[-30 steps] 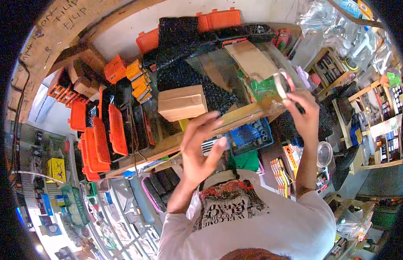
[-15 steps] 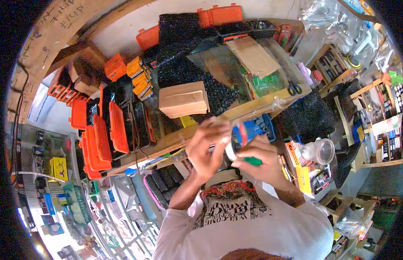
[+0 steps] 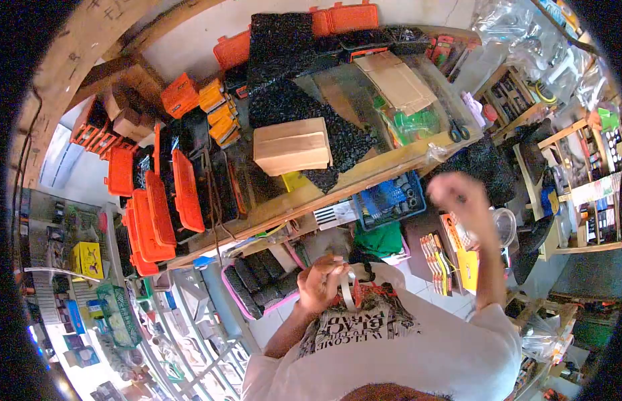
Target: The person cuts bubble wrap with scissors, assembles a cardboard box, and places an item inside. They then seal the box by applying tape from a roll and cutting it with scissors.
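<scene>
My left hand (image 3: pixel 319 284) is low in front of my shirt, its fingers closed around the edge of a white ring with a red part, which looks like a roll of tape (image 3: pixel 352 291). My right hand (image 3: pixel 458 192) is raised to the right, past the table's front edge, and is smeared by motion. Whether it holds anything cannot be made out. Nearest to it are the dark-handled scissors (image 3: pixel 458 131) on the table corner and a blue crate (image 3: pixel 408 215) of small parts. A closed cardboard box (image 3: pixel 292 146) sits on the table on black bubble wrap (image 3: pixel 347 127).
A flattened cardboard piece (image 3: pixel 398 83) lies on the glass-topped table (image 3: pixel 398 160). Orange cases (image 3: pixel 150 217) with raised lids line its left side, beside yellow-orange boxes (image 3: pixel 219 113). Below stand a pink-edged tray (image 3: pixel 257 287), green cloth (image 3: pixel 380 238) and a clear jar (image 3: pixel 503 227).
My hands have moved apart. The left has dropped toward my shirt with the tape roll; the right has let go of it and swung up and right.
</scene>
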Demonstrator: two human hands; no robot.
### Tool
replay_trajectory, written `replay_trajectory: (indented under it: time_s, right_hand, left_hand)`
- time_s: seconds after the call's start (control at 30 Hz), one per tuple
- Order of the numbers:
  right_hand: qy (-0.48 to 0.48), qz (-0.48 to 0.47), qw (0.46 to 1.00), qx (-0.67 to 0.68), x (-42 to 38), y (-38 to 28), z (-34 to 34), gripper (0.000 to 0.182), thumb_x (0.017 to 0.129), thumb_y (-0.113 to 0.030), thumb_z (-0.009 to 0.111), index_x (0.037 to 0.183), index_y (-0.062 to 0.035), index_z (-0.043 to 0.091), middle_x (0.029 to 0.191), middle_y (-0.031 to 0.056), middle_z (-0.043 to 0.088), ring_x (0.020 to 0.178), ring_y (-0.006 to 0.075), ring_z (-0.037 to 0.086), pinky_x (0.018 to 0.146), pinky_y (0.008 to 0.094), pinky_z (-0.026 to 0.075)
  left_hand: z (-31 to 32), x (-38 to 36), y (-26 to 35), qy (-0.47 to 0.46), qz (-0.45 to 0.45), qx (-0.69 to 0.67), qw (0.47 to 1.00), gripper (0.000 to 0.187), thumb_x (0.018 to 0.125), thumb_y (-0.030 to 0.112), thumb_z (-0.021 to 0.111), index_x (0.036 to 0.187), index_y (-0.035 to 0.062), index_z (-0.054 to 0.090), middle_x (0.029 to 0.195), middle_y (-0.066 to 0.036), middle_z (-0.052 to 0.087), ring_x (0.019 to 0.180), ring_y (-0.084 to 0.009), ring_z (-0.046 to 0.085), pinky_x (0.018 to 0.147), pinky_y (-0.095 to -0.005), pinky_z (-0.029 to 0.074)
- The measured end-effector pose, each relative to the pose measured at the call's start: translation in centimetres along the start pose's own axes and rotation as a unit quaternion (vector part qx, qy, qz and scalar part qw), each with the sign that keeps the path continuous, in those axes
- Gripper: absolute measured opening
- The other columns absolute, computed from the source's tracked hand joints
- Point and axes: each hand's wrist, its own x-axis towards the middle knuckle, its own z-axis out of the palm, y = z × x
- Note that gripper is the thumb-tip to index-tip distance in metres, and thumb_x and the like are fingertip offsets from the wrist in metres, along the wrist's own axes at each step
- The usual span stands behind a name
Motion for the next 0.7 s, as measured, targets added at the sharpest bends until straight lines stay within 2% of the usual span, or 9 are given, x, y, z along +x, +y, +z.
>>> replay_trajectory:
  time_s: [0.1,0.27,0.33,0.37,0.4,0.47,0.53,0.63,0.7]
  right_hand:
    - [0.178,-0.048,0.957,-0.225,6.0,4.5,-7.1,0.026,0.094,-0.026,0.072,0.1,-0.0017,0.069,0.099,0.0122,0.073,0.09,0.0218,0.071,0.079,0.0343,0.054]
    - [0.086,-0.086,0.912,-0.392,12.8,12.8,-11.2,0.034,0.087,-0.036,0.074,0.097,-0.0041,0.07,0.087,0.0176,0.07,0.08,0.0406,0.068,0.076,0.047,0.054]
    - [0.023,-0.076,0.802,-0.592,15.0,12.7,-11.3,0.04,0.086,-0.043,0.071,0.099,-0.0047,0.07,0.085,0.0176,0.069,0.08,0.0415,0.068,0.075,0.0507,0.053]
    - [0.087,-0.109,0.797,-0.587,14.9,12.3,-10.7,0.039,0.081,-0.035,0.079,0.092,0.0,0.068,0.083,0.0203,0.067,0.073,0.0365,0.066,0.067,0.0459,0.051]
    - [0.111,-0.089,0.816,-0.561,15.3,12.6,-10.8,0.04,0.081,-0.035,0.079,0.096,0.0007,0.069,0.09,0.0232,0.067,0.08,0.0385,0.067,0.07,0.048,0.052]
    - [0.004,-0.049,0.829,-0.557,18.0,15.0,-13.2,0.047,0.08,-0.039,0.079,0.108,-0.0028,0.069,0.108,0.0209,0.068,0.097,0.0361,0.067,0.082,0.0445,0.054]
    - [-0.002,-0.012,0.841,-0.542,17.8,15.0,-13.2,0.05,0.078,-0.038,0.08,0.113,-0.0035,0.068,0.111,0.02,0.067,0.101,0.0346,0.067,0.085,0.0442,0.054]
    - [0.03,-0.012,0.849,-0.528,17.8,13.4,-11.5,0.051,0.08,-0.022,0.082,0.118,0.0043,0.061,0.102,0.0226,0.069,0.088,0.0334,0.071,0.07,0.0439,0.056]
    - [0.006,0.016,0.839,-0.544,17.8,12.1,-10.9,0.05,0.079,-0.02,0.081,0.119,0.0025,0.061,0.104,0.0227,0.069,0.087,0.0335,0.071,0.07,0.0439,0.055]
  left_hand:
    - [-1.1,0.7,1.8,-0.04,-0.012,0.024,0.999,0.009,0.094,0.0,0.066,0.1,0.0003,0.059,0.086,-0.014,0.073,0.077,-0.022,0.074,0.068,-0.0332,0.06]
    - [-1.0,-0.4,0.7,-0.048,-0.089,-0.025,0.995,0.008,0.095,0.006,0.068,0.096,0.0019,0.061,0.079,-0.012,0.073,0.07,-0.018,0.073,0.062,-0.0305,0.057]
    - [-1.3,0.3,1.9,-0.055,-0.096,0.015,0.994,0.011,0.095,0.009,0.069,0.092,0.0024,0.061,0.077,-0.012,0.072,0.068,-0.0171,0.072,0.059,-0.0299,0.056]
    - [-1.6,0.7,2.7,-0.066,-0.09,0.06,0.992,0.013,0.095,0.012,0.069,0.09,0.0027,0.062,0.076,-0.012,0.071,0.067,-0.0168,0.072,0.058,-0.0297,0.055]
    - [-1.5,0.3,2.6,-0.06,-0.146,0.019,0.987,0.015,0.095,0.013,0.07,0.09,0.0023,0.061,0.074,-0.011,0.07,0.067,-0.0172,0.072,0.058,-0.0299,0.054]
    - [-0.9,-0.8,0.6,-0.06,-0.195,-0.071,0.977,0.016,0.096,0.014,0.069,0.091,0.0007,0.061,0.072,-0.01,0.068,0.07,-0.0184,0.074,0.057,-0.0303,0.054]
    - [-1.5,-0.2,1.4,-0.079,-0.19,-0.087,0.975,0.015,0.097,0.012,0.068,0.091,-0.0001,0.061,0.073,-0.011,0.069,0.072,-0.0184,0.074,0.057,-0.0302,0.054]
    - [-3.0,0.5,2.1,-0.13,-0.219,-0.105,0.961,0.016,0.102,0.014,0.059,0.098,-0.0017,0.062,0.084,-0.011,0.071,0.078,-0.0185,0.074,0.066,-0.0304,0.055]
    - [-3.9,0.7,2.4,-0.174,-0.245,-0.128,0.945,0.022,0.106,0.017,0.052,0.107,-0.0021,0.063,0.092,-0.01,0.07,0.084,-0.0152,0.071,0.077,-0.0293,0.056]
